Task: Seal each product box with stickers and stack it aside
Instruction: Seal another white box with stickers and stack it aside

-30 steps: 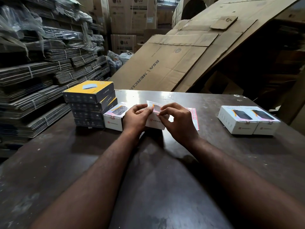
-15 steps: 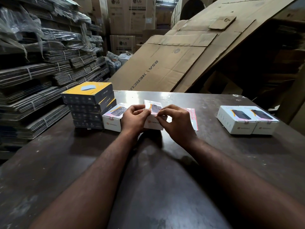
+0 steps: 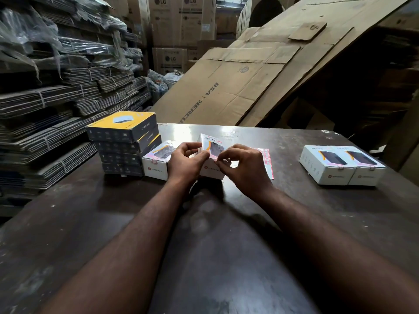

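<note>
The flattened carton [image 3: 226, 91] behind the table [image 3: 294, 211] reads "BSA HERCU…". The cartons [image 3: 181, 19] beyond it read "LG". The white product box [image 3: 213, 143] sits at mid-table between a second white box [image 3: 156, 162] and the sticker sheet [image 3: 266, 159]. It is printed "HALLEY 20K" with a dark device picture. Compared with 0.5 s ago, its top face tilts further toward the camera. The left hand [image 3: 188, 160] grips its left side. The right hand [image 3: 244, 166] pinches its front top edge.

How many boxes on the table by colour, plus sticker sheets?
White boxes: 4 (held white box, one by the stack, two at right)
Yellow-top boxes: 4, stacked
Sticker sheet: 1
Total: 9
</note>
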Action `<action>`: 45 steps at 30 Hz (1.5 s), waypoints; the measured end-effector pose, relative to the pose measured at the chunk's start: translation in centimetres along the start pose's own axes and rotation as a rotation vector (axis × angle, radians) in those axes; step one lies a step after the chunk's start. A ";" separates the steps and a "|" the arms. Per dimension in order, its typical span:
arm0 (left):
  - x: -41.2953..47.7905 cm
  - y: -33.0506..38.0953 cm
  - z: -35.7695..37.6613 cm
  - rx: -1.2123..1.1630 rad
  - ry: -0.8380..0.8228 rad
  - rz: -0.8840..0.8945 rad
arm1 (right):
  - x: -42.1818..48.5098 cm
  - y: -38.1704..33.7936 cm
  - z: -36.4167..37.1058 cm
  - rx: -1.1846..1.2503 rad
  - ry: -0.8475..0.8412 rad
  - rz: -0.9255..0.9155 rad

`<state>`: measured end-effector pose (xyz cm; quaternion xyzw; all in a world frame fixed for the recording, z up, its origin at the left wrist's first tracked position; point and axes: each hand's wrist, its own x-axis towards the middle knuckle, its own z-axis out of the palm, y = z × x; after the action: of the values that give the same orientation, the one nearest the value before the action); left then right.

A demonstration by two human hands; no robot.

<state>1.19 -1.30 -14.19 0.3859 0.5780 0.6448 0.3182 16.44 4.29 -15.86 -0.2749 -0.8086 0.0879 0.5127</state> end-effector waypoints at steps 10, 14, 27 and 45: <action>0.2 -0.2 0.1 0.016 -0.010 -0.014 | 0.3 0.0 -0.1 0.064 -0.038 0.103; 0.2 -0.1 0.1 -0.013 -0.002 -0.023 | 0.3 0.1 0.0 0.089 -0.017 0.161; 0.5 -0.5 0.4 -0.108 -0.012 -0.067 | 0.4 0.0 -0.1 0.247 -0.009 0.295; -0.4 0.2 0.8 -0.188 -0.016 -0.040 | 0.4 0.1 0.5 0.307 0.065 0.412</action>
<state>2.03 -1.24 -14.03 0.3479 0.5197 0.6867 0.3704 15.91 4.64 -15.82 -0.3554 -0.6959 0.3034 0.5453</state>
